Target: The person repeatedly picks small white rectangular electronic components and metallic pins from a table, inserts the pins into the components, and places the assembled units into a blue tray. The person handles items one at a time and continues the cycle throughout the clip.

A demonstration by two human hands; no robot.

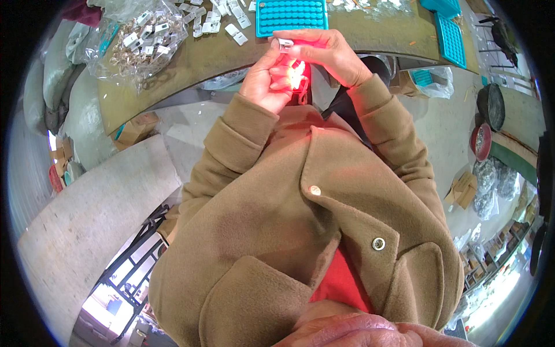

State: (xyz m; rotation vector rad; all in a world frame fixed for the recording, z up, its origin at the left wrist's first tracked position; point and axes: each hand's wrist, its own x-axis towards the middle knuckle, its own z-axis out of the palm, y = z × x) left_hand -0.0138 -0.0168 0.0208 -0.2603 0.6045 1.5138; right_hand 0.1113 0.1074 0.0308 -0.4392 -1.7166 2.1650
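Between my two hands, at the near edge of the table, is a small white plastic part (284,43), partly covered by fingertips. My left hand (266,81) is closed, its thumb and fingertips pinching the part from the left. From the other side, my right hand (330,53) grips it between thumb and forefinger. A bright red glow (296,75) lights the fingers just below the part; its source is hard to make out. Directly beyond the hands lies a blue tray (292,18) with rows of pockets. Several similar white plastic parts (236,33) are scattered to its left.
A clear plastic bag (141,49) full of white and copper-coloured pieces rests on the table (191,63) at left. Another blue tray (450,40) is at the table's right end. Filled sacks (58,75) stand far left. Cardboard boxes (137,130) and a black basin (491,107) flank me.
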